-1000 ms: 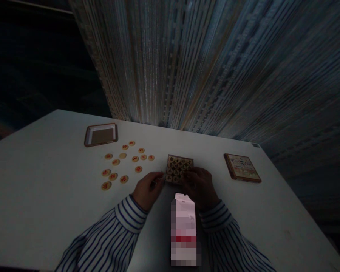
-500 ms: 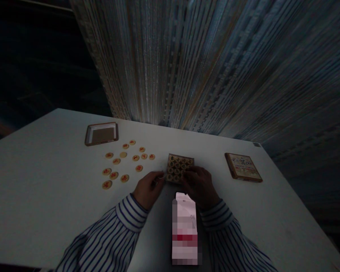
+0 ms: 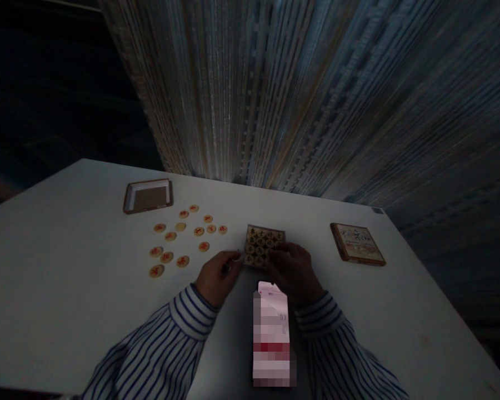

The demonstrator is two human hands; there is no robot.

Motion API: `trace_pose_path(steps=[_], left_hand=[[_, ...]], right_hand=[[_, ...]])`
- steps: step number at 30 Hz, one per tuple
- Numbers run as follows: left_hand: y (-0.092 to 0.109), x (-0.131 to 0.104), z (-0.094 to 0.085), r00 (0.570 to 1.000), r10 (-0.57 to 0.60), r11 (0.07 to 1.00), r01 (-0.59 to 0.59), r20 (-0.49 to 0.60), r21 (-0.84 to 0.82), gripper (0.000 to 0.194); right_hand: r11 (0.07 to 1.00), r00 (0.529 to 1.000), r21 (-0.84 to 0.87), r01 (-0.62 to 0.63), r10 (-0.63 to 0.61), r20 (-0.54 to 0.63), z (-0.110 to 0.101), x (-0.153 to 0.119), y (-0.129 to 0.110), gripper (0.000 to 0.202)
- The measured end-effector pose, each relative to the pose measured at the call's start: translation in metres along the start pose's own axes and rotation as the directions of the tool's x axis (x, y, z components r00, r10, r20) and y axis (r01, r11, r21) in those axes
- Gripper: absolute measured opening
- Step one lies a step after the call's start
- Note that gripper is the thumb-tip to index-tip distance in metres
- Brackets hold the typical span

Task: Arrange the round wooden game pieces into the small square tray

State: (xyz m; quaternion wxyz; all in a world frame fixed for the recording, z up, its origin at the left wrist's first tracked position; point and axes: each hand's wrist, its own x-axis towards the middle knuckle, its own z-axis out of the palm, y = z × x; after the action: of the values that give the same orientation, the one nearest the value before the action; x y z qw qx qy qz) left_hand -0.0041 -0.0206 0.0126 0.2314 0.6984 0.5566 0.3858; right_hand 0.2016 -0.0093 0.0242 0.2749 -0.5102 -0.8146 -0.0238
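Note:
A small square box [image 3: 246, 246] is packed with rows of round Chinese chess pieces [image 3: 260, 243] bearing dark characters. My left hand [image 3: 219, 276] is closed, thumb and fingers pinched at the left edge of this box. Over the box's lower right corner curls my right hand [image 3: 296, 273], its fingertips down on the pieces there. Whatever lies under those fingertips is hidden. Loose chess pieces [image 3: 183, 261] with red characters lie scattered left of the box, one showing a blank face [image 3: 180, 226].
An open, empty lid or tray [image 3: 149, 196] lies at the back left of the white table [image 3: 87, 289]. A closed flat printed box [image 3: 358, 244] rests to the right. Between my forearms lies a lit phone [image 3: 271, 328]. A striped curtain [image 3: 233, 100] hangs behind the table.
Both hands stay in nearly the same place at the box. The view has shifted very slightly, and the digits on the phone screen have changed.

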Motion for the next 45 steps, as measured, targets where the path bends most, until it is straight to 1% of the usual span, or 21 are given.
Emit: trace_pose_path(steps=[19, 23, 29, 32, 34, 36, 38, 41, 45], left_hand=[[0.003, 0.0, -0.003, 1.0, 0.0, 1.0, 0.0, 0.007, -0.029, 0.027], [0.005, 0.001, -0.003, 1.0, -0.015, 0.999, 0.016, 0.015, -0.035, 0.027], [0.004, 0.001, -0.002, 1.0, -0.006, 0.999, 0.006, -0.003, -0.035, 0.026], [0.003, 0.001, -0.002, 1.0, -0.003, 1.0, 0.003, -0.011, -0.03, 0.026], [0.003, 0.0, -0.002, 1.0, -0.002, 1.0, 0.001, -0.016, -0.025, 0.026], [0.003, 0.0, -0.002, 1.0, -0.002, 1.0, 0.001, -0.016, -0.024, 0.027], [0.002, 0.0, -0.003, 1.0, 0.003, 1.0, -0.004, -0.019, -0.031, 0.027], [0.001, 0.0, -0.002, 0.999, 0.02, 0.999, -0.021, -0.025, -0.042, 0.026], [-0.001, -0.001, 0.0, 0.999, 0.036, 0.998, -0.038, -0.039, -0.049, 0.024]], right_hand=[[1.0, 0.999, 0.012, -0.009, 0.008, 0.036, -0.001, 0.0, -0.001, 0.016], [1.0, 1.0, 0.009, -0.002, 0.001, 0.024, 0.0, 0.0, 0.0, 0.016], [1.0, 1.0, 0.001, 0.007, -0.007, -0.012, -0.001, 0.0, -0.003, 0.015], [0.999, 0.998, 0.035, 0.016, -0.014, -0.067, -0.004, 0.001, -0.003, 0.015], [0.997, 0.988, 0.073, 0.009, 0.002, -0.154, -0.007, 0.002, -0.003, 0.01], [0.994, 0.966, 0.109, -0.003, 0.031, -0.255, -0.011, 0.003, -0.002, 0.004], [0.991, 0.941, 0.136, -0.012, 0.058, -0.334, -0.015, 0.003, -0.002, 0.004], [0.987, 0.919, 0.158, -0.01, 0.072, -0.388, -0.018, 0.001, -0.001, 0.005], [0.986, 0.911, 0.164, -0.01, 0.076, -0.406, -0.018, 0.001, 0.0, 0.006]])
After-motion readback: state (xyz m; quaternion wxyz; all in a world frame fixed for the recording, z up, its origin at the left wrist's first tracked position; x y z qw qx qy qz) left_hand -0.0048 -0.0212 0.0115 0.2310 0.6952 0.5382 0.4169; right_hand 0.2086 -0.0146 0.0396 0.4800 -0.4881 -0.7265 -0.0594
